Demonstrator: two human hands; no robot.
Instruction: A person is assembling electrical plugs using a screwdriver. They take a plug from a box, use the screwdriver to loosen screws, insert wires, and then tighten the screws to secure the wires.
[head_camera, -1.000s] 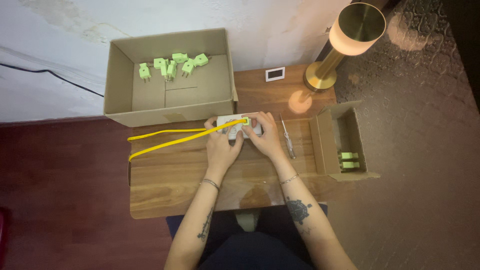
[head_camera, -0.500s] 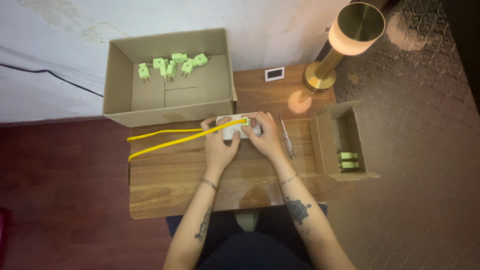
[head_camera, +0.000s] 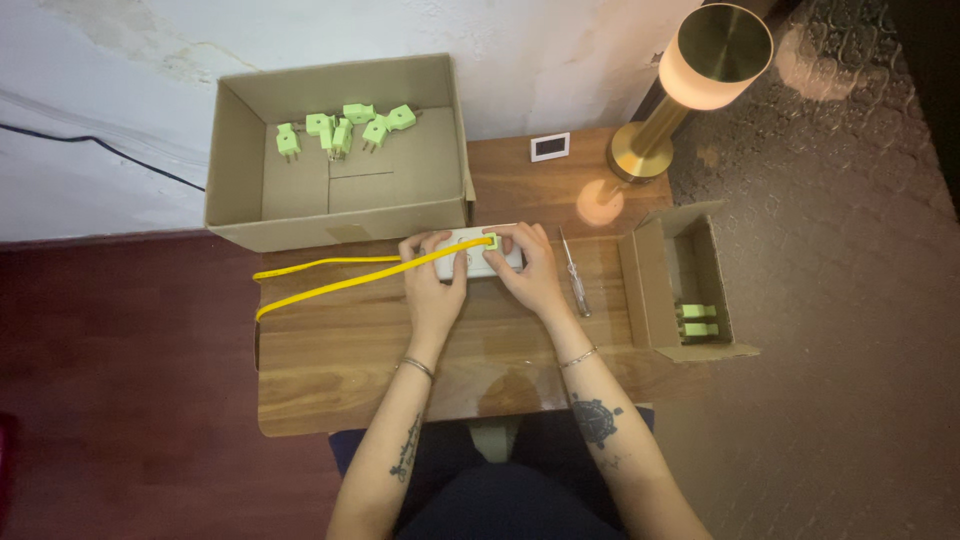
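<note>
From the head camera, both hands meet over a white socket block that lies on the wooden worktop, just in front of the big cardboard box. The left hand has its fingers closed around the block's left end, and the right hand has its fingers curled over the right end, so the block is pinned from both sides. A light green plug sits on top of the block, and a yellow cable runs from it leftward in a flat loop, away from the box's front wall. The block looks like hard plastic, light and rigid with smooth faces, so it seems best held by its two short ends. The cable looks limp and springy and would likely drag the block if pulled; the plug body looks like the better place to grip than the cord. Inside the big box I count about seven loose green plugs. Right of the block lies one screwdriver, then one small open box holding what look like two green pieces. Behind the block stand one brass lamp and one small white card.
</note>
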